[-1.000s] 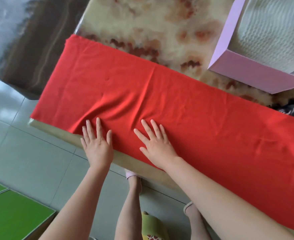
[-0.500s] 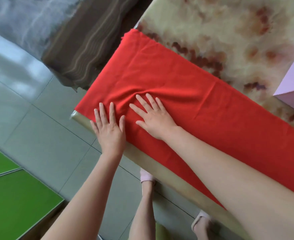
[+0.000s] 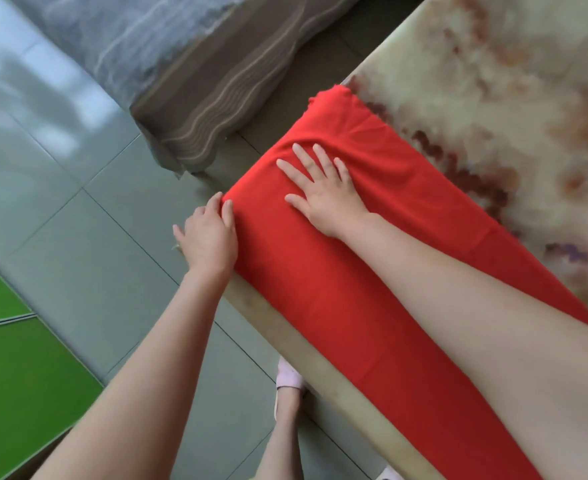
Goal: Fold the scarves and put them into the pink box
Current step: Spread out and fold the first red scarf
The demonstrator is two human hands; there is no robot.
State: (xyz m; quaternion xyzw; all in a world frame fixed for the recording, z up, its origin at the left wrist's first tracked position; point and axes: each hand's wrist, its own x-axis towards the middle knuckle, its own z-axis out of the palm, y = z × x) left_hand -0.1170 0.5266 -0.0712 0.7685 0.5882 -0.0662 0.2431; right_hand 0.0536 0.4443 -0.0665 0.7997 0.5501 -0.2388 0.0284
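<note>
In the head view, a long red scarf [image 3: 320, 289] lies flat along the near edge of the bench [image 3: 493, 81], whose top is marbled in cream and rusty brown. The strip runs from the lower right up to its end near the bench's left corner, where the far corner of the cloth curls up slightly with a ragged edge. The right hand [image 3: 323, 192] lies palm down on this end of the scarf with its fingers straight and spread, so its grip is fully loosened and has hold of nothing; it only presses on the cloth, and shallow creases fan out from the fingertips towards the scarf's end. The right forearm crosses over the scarf from the lower right. The left hand [image 3: 209, 233] sits at the near corner of the scarf, just at the bench's edge, with its fingers bent downward and two fingertips against the hem; whether its grip has any cloth caught in it cannot be told, since the back of the hand hides the fingers' undersides. Below the bench lies a grey tiled floor [image 3: 60, 202], with a bright green panel [image 3: 8, 375] at the lower left and a brown striped drape [image 3: 199, 109] under sheer grey fabric at the top. A foot in a pale pink slipper [image 3: 287, 375] stands on the tiles beside the bench
</note>
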